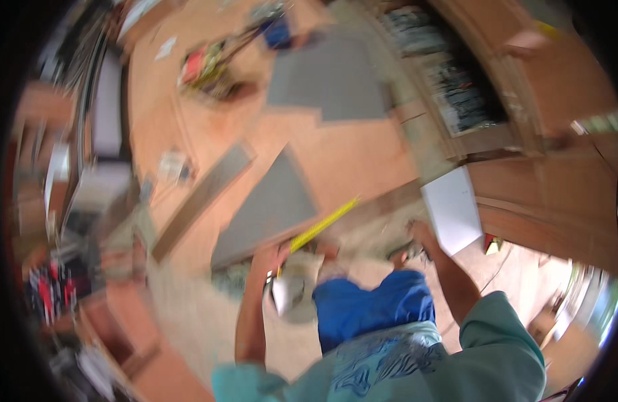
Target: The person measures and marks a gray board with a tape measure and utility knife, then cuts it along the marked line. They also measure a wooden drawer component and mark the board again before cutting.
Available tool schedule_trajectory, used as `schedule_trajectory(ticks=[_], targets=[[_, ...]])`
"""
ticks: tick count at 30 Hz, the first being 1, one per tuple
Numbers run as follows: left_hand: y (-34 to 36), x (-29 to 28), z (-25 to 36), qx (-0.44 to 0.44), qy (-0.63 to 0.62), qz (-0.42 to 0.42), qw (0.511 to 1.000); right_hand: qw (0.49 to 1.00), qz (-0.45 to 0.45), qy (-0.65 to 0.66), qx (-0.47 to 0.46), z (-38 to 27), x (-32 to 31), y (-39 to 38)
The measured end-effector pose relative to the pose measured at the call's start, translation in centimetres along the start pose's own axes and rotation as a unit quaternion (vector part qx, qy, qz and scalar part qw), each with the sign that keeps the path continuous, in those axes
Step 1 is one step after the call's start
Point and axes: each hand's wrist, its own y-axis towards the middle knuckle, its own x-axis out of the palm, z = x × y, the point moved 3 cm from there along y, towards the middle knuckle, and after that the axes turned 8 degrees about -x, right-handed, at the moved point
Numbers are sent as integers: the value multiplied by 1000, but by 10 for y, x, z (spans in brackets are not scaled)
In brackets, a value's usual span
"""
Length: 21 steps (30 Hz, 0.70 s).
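Observation:
My left hand (275, 256) is closed on the near end of a yellow measuring tape (326, 223), whose straight strip points away to the right. It is beside the near edge of a grey, slanted-sided panel (272, 201) lying on the wooden worktable (362, 151). Lower on the right, my right hand (421, 234) hangs beside a white board (454, 209). Motion smears its fingers, so I cannot make out whether it holds anything. A long narrow wooden board (205, 201) lies at a slant left of the grey panel.
Farther back on the table are another grey sheet (329, 74) and a red and yellow power tool or bundle (212, 70), too blurred to name. An open wooden case with dark contents (450, 80) stands at the right. Wooden boxes (128, 321) are at the lower left.

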Motion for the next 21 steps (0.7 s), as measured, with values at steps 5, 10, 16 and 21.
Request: schedule_trajectory(ticks=[5,10,16,21], targets=[[-39,77,72,-97,148,2,984,878,-87,295,366,69,-51,-150],[31,105,284,-30,80,-23,996,718,-67,445,531,117,-48,-291],[75,99,502,145,112,37,982,605,41,500,618,118,-20,-374],[80,39,640,263,79,65,959,532,145,556,622,92,-5,-375]])
